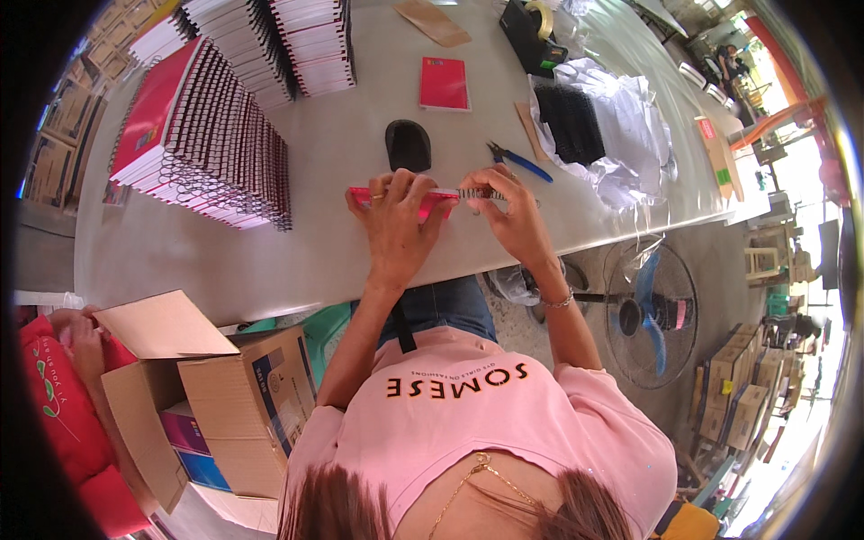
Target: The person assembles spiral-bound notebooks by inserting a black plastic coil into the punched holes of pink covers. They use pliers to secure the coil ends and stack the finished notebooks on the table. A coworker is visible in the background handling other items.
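Note:
My left hand (400, 220) is closed around a small red notebook (362, 195), which stands on edge close to the table's near side. At the notebook's right end, my right hand (511, 211) pinches a dark spiral binding coil (470, 193) that sticks out from it. My fingers hide much of the notebook, and how far the coil runs through it cannot be seen. A black rounded pad (408, 145) lies just beyond my left hand. Past my right hand rest cutting pliers (519, 161) with blue handles. Farther off lies another red notebook (445, 84), flat.
Tall stacks of spiral-bound red notebooks (202, 135) stand at the left. A pile of black coils (569, 123) lies on white plastic (630, 112) at the right, below a tape dispenser (533, 40). An opened cardboard box (238, 396) and a standing fan (650, 313) flank me; someone in red (67, 387) is at left.

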{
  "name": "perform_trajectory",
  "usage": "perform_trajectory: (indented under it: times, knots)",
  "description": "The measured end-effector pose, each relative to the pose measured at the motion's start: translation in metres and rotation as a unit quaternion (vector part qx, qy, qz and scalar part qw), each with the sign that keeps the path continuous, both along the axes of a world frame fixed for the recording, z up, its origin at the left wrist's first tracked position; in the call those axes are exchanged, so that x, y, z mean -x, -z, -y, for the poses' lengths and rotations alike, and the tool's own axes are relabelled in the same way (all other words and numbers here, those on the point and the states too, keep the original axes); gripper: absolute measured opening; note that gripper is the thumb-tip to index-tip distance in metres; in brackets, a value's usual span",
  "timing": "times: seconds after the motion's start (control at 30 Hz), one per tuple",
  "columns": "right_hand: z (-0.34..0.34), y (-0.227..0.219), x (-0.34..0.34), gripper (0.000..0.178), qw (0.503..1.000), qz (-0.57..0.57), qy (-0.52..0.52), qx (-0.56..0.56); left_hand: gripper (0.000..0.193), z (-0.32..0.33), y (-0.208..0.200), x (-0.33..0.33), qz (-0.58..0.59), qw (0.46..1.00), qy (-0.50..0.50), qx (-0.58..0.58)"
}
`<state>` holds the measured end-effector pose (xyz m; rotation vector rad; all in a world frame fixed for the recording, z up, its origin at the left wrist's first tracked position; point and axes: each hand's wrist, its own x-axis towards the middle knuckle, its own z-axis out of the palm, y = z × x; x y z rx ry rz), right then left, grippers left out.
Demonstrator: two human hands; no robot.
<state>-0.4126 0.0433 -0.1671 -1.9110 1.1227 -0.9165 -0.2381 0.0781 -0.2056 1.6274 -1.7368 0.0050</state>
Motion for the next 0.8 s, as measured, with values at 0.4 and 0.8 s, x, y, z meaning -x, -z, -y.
perform_trajectory:
  times: [0.4, 0.8]
  knots:
    - [-0.006, 0.0, 0.0, 0.014, 0.996, -0.077, 0.0, 0.052, 0.021, -0.001, -0.004, 0.004, -0.004, 1.0, -0.011, -0.01]
    - [-0.001, 0.009, -0.006, 0.012, 0.98, -0.134, 0.004, 0.146, 0.014, -0.007, -0.001, 0.004, 0.008, 1.0, -0.012, 0.0]
